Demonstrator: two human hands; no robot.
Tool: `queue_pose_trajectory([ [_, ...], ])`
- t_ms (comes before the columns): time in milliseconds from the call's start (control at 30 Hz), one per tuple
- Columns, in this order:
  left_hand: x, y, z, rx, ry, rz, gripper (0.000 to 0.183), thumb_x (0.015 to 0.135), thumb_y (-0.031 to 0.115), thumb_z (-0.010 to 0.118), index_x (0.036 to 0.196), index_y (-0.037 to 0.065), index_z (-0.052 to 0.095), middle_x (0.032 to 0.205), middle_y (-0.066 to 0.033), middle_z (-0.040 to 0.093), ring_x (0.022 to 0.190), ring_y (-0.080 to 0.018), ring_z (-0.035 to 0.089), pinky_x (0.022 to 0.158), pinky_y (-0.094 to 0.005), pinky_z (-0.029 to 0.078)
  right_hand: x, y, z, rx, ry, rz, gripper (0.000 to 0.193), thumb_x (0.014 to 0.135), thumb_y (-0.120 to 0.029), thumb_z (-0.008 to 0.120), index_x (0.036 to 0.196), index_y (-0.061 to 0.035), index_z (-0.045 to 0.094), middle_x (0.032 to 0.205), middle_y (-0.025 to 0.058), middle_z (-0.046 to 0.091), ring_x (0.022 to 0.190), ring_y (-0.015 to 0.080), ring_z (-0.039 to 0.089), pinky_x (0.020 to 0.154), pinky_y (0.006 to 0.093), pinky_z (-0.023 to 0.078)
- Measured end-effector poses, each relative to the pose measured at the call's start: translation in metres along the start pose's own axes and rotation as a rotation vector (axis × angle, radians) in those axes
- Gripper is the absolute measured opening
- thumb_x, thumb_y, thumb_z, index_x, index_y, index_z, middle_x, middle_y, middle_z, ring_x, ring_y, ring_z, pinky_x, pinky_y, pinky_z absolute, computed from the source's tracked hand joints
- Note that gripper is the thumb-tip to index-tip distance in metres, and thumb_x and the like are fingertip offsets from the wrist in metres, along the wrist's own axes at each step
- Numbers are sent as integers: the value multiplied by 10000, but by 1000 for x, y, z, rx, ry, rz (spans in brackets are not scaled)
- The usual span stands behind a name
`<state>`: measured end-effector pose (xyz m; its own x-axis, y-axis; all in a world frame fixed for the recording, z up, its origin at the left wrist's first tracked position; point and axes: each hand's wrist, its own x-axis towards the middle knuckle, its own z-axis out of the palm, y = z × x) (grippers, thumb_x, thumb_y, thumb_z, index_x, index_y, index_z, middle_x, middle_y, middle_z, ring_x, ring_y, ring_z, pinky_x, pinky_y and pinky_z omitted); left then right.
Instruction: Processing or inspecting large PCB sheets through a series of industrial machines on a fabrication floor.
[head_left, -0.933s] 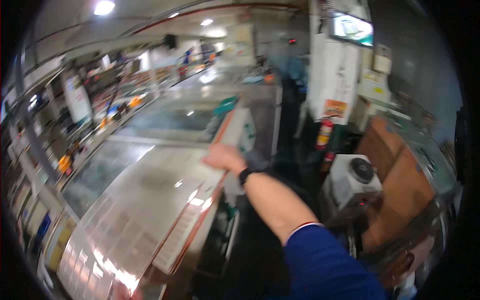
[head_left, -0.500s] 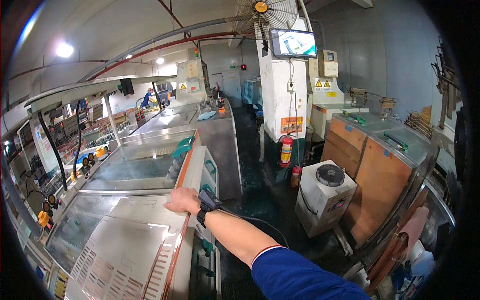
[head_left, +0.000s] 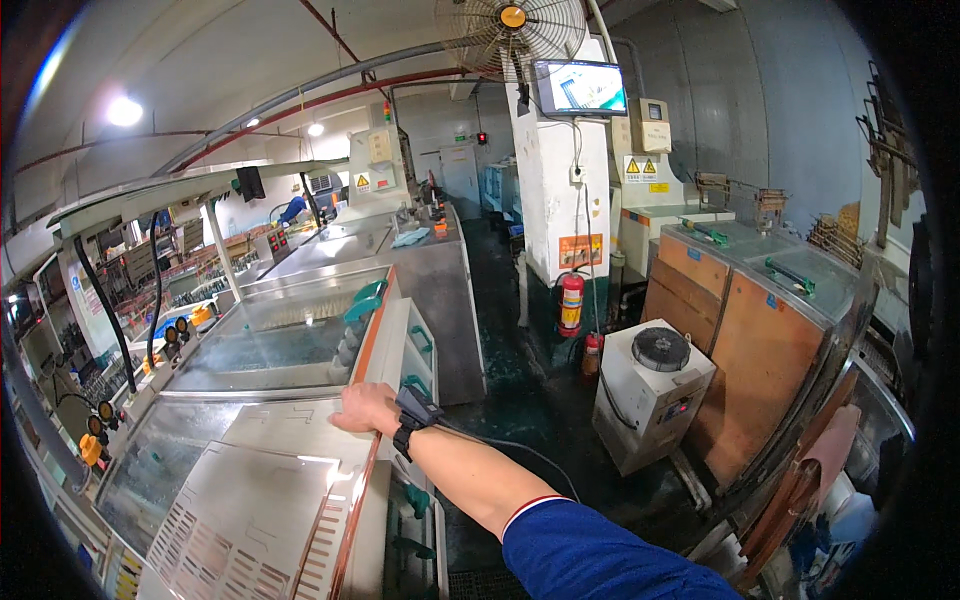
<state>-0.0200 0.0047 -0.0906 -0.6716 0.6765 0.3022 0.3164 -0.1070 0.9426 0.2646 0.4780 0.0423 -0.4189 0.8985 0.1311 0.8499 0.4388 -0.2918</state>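
On the machine's clear lid panel (head_left: 270,440), the right hand (head_left: 365,408) rests palm down near the panel's orange-trimmed edge, fingers loosely curled and gripping nothing. It's got a black wrist device (head_left: 412,416) strapped on. Off to the right, a red fire extinguisher (head_left: 570,303) stands by the pillar.

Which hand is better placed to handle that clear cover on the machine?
Right, most likely. The right hand rests on the clear cover beside its copper-coloured edge, with the arm stretched across to it. The left hand is not in view.
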Motion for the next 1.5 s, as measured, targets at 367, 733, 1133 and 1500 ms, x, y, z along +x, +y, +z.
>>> queue_pose_trajectory([
  [367, 5, 35, 18, -693, 139, -564, 131, 1003, 196, 590, 968, 75, 556, 678, -9, 445, 594, -144, 444, 584, -282, 417, 0, 0, 1, -1, -10, -1, 640, 877, -533, 524, 1150, 27, 675, 1141, 224, 686, 1084, 362, 658, 897, 487, 524],
  [733, 2, 53, 27, -703, 186, -538, 158, 1001, 195, 599, 924, 61, 564, 673, -27, 514, 596, -142, 486, 585, -273, 431, 1, -5, 3, 3, 4, 9, 612, 878, -525, 527, 1107, 16, 701, 1129, 221, 693, 1075, 365, 662, 901, 483, 518],
  [1133, -11, 99, 48, -581, 142, -492, 125, 1000, 164, 566, 922, 85, 623, 725, 1, 578, 611, -110, 535, 565, -246, 449, 0, -1, 0, -30, -49, 45, 670, 882, -582, 503, 1184, -10, 679, 1199, 212, 670, 1121, 372, 639, 939, 471, 502],
  [1500, -5, 85, 41, -625, 91, -416, 115, 1013, 167, 540, 939, 97, 595, 877, 10, 575, 775, -108, 574, 727, -299, 514, 4, -7, -2, -23, -59, 64, 653, 851, -578, 541, 1204, -47, 683, 1219, 189, 673, 1136, 351, 638, 955, 456, 496],
])
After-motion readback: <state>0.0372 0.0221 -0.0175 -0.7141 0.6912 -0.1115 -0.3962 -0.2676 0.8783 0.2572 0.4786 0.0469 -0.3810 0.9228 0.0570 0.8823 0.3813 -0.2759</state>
